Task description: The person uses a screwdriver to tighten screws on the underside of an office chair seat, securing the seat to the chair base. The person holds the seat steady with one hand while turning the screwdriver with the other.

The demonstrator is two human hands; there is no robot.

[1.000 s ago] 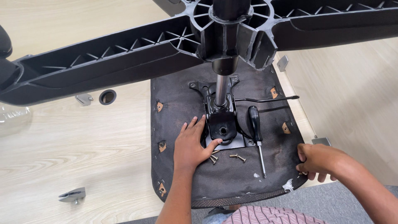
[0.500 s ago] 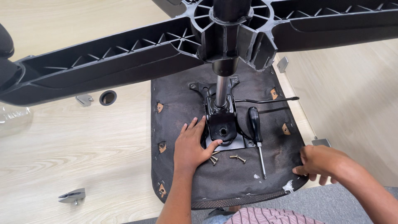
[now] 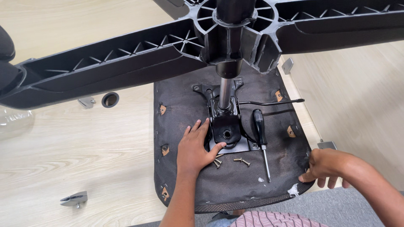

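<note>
Left grip (image 3: 193, 152) lies flat and wide, fingers spread, on the upturned black fabric-covered seat base (image 3: 185, 96), its thumb against the one black metal mounting plate (image 3: 227, 131) at the middle. Right grip (image 3: 326, 167) curls narrow over the seat's right edge, holding nothing else. About four loose brass screws (image 3: 242, 160) and one black-handled screwdriver (image 3: 261, 136) lie just beside the plate. One black plastic star-shaped wheel base (image 3: 126, 63) looms over the seat's far edge, hiding it. Three small metal brackets rest on the pale wooden floor (image 3: 63, 151).
</note>
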